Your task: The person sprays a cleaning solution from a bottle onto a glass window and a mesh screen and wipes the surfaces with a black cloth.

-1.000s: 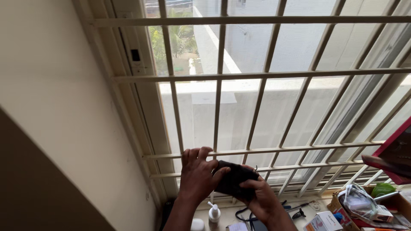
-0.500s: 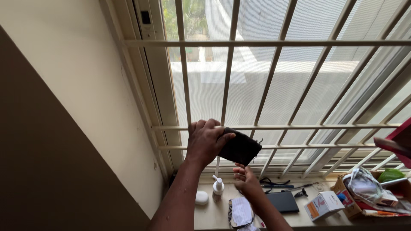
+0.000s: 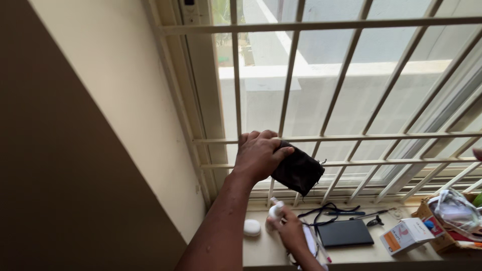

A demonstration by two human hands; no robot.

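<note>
On the sill at right we see a white carton with an orange panel (image 3: 405, 235), beside a brown cardboard box (image 3: 436, 240).

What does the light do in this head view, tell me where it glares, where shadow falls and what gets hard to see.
Head view: daylight through the window grille washes out the outside wall to near white; a broad diagonal shadow darkens the inner wall; the left hand and its dark cloth are backlit, fabric detail lost; the right hand on the sill looks slightly soft.

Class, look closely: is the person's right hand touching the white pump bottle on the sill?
Touching: the head view shows the right hand wrapped around the pump bottle.
</note>
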